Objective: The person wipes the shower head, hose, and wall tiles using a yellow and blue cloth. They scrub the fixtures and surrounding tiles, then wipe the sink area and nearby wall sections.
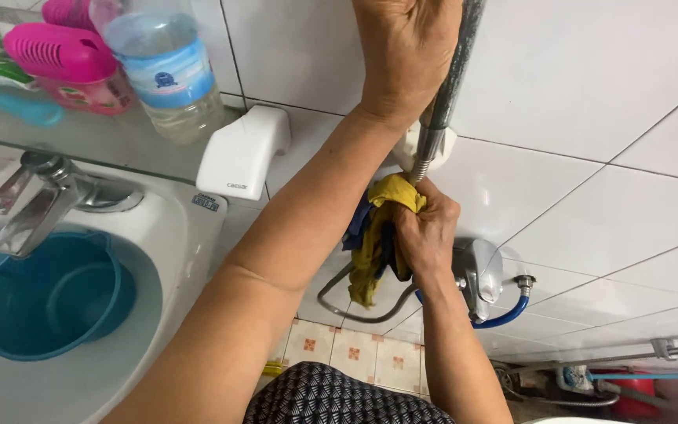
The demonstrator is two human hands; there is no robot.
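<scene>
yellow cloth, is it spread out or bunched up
Bunched up: the yellow cloth is wadded in the right hand against the metal hose, one end dangling.

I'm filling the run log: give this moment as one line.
left hand: grips shower handle | right hand: presses yellow cloth at metal hose | below: wall tap

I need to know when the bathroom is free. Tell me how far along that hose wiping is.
Done: cannot tell. In hand: left hand grips the shower hose high up; right hand squeezes a yellow cloth around it lower down. Left: the hose loop below is untouched.
</scene>
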